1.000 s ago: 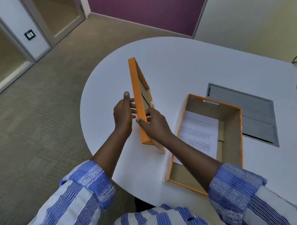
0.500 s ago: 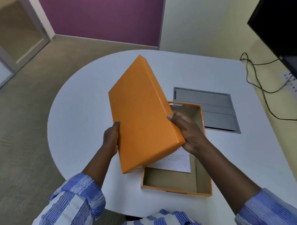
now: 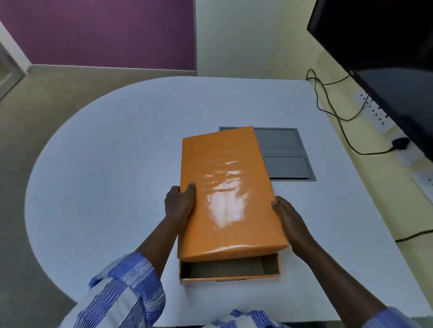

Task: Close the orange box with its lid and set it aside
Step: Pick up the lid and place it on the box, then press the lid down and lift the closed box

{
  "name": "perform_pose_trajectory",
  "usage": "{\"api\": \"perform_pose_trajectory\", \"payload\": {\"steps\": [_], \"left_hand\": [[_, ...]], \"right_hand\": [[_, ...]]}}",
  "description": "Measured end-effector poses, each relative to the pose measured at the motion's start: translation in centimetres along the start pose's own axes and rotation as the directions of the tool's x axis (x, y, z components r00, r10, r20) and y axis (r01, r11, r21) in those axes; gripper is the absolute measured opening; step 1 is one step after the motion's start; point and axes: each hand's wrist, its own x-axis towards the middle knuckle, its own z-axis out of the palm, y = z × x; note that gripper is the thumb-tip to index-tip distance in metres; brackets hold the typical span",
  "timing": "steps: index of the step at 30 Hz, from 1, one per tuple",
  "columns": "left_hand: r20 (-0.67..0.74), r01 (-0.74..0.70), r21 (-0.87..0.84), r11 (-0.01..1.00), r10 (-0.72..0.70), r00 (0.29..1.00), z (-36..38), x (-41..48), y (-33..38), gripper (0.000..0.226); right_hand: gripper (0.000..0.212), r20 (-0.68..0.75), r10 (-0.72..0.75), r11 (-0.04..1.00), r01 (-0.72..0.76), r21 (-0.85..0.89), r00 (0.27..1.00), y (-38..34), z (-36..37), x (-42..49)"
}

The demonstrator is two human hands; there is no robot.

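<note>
The glossy orange lid [image 3: 224, 188] lies flat, top side up, over the orange box [image 3: 230, 270] near the table's front edge. It hides most of the box; only the box's near end shows, open, with a brown inside. My left hand [image 3: 180, 205] grips the lid's left edge, thumb on top. On the lid's right edge, nearer to me, my right hand [image 3: 288, 217] holds it. Whether the lid's far end rests on the box is hidden.
The white round-ended table [image 3: 112, 180] carries a grey cable hatch [image 3: 287, 155] just beyond the lid's far right corner. A black monitor [image 3: 392, 57] hangs at the right, with cables [image 3: 332, 109] and a power strip [image 3: 374, 112] on the yellow ledge beneath.
The lid went from standing on edge at the left, to tilted above the box, to lying flat over it. My view swung right, bringing the monitor in.
</note>
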Motion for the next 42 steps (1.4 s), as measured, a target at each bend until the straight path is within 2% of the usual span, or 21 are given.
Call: {"api": "perform_pose_trajectory", "payload": {"steps": [2,6,9,11,17,21,29,31,37,39,42], "left_hand": [[0.006,-0.009,0.034,0.999,0.009,1.0,0.6,-0.3,-0.1,0.058],[0.041,-0.011,0.024,1.0,0.01,0.999,0.9,-0.8,0.6,0.066],[0.066,0.009,-0.003,1.0,-0.008,0.998,0.4,-1.5,0.4,0.069],[0.159,0.021,0.056,0.998,-0.029,0.987,-1.2,-0.4,-1.8,0.07],[0.242,0.066,-0.024,0.998,-0.058,0.969,-1.5,-0.8,-1.4,0.084],[0.324,0.062,-0.02,0.998,-0.052,0.945,-1.7,-2.0,-2.1,0.08],[0.372,0.182,-0.069,0.981,-0.144,0.917,-2.3,-5.2,-5.0,0.078],[0.352,0.242,-0.061,0.968,-0.206,0.913,-2.2,-6.7,-5.6,0.077],[0.349,0.468,-0.119,0.876,-0.404,0.845,-2.4,-10.2,-6.8,0.084],[0.35,0.487,-0.15,0.86,-0.415,0.84,-2.5,-11.2,-7.0,0.083],[0.328,0.428,-0.165,0.889,-0.36,0.874,-2.5,-12.6,-7.2,0.067]], "right_hand": [[0.032,0.049,0.095,0.988,-0.101,0.12,0.994,1.3,0.1,-0.2],[0.048,0.107,0.192,0.969,-0.206,0.137,0.976,2.5,0.4,0.2],[0.056,0.112,0.192,0.977,-0.201,0.07,0.975,3.1,0.2,0.0],[0.06,0.074,0.282,0.957,-0.286,0.053,0.957,4.4,3.0,-1.4],[0.067,0.039,0.301,0.954,-0.301,-0.012,0.953,3.4,1.1,-0.1],[0.073,0.045,0.347,0.938,-0.345,-0.04,0.937,3.8,0.7,-0.2],[0.077,0.116,0.402,0.914,-0.406,0.007,0.908,4.8,0.2,-1.9],[0.081,0.132,0.424,0.903,-0.429,0.009,0.896,4.9,-0.1,-2.2],[0.072,0.234,0.456,0.882,-0.472,0.01,0.858,5.6,-1.5,-3.1],[0.071,0.274,0.451,0.881,-0.473,0.015,0.849,6.0,-1.7,-3.7],[0.069,0.298,0.422,0.894,-0.447,0.016,0.856,6.4,-1.7,-4.6]]}}
